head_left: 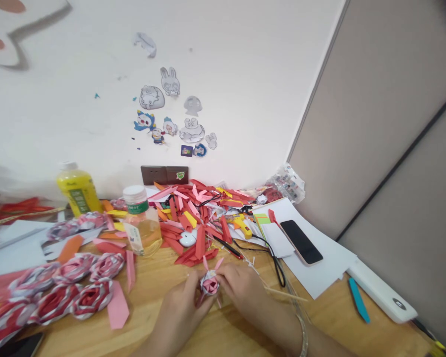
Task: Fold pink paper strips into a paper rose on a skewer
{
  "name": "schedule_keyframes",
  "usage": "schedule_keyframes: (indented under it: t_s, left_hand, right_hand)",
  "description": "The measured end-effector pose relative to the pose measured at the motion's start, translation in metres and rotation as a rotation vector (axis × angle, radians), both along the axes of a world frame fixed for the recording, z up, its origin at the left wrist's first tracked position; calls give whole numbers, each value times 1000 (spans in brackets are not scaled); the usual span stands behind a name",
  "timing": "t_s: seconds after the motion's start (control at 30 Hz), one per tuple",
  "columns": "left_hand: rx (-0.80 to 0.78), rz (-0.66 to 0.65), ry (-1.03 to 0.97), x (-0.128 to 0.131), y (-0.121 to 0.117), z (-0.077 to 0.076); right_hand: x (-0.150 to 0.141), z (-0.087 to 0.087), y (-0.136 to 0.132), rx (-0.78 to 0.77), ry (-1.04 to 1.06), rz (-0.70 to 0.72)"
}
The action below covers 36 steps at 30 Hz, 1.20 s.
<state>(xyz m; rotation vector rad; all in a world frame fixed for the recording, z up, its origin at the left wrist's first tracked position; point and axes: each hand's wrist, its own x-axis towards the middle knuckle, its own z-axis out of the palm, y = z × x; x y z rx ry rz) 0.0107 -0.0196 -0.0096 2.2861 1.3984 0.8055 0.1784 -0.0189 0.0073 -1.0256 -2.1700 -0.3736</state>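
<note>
Both of my hands meet low in the middle of the view around a small pink and white paper rose [209, 283]. My left hand [178, 310] pinches it from the left, fingers closed on its base. My right hand [241, 285] grips it from the right, fingers curled over the petals; a bracelet sits on that wrist. Pink strip ends stick up from the flower. A thin wooden stick [282, 293] lies just right of my right hand on the wooden desk [357, 337].
Several finished paper roses [74, 285] lie at the left. Behind my hands is a heap of red and pink paper strips [196, 213], a clear bottle [141, 223], a yellow bottle [78, 191], a black phone [301, 241] on white sheets, a black cable [277, 263] and a blue pen [359, 300].
</note>
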Motion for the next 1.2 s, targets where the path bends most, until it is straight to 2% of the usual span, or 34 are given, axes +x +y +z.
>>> schedule_keyframes:
  t_s: [0.17,0.53,0.7,1.0,1.2]
  left_hand:
    - [10,2,18,1,0,1]
    - [200,4,57,-2,1,-2]
    - [234,-10,64,-2,1,-2]
    - [283,6,71,-1,0,-2]
    - [305,2,84,-2,1,-5]
  right_hand:
    - [-1,10,-2,-106,55,-23]
    - [-3,7,-8,-44,83,-59]
    - [-5,8,-9,-40,69,-93]
    - [-7,2,-5,61,51,-95]
    - [-6,2,-4,62,48,-68]
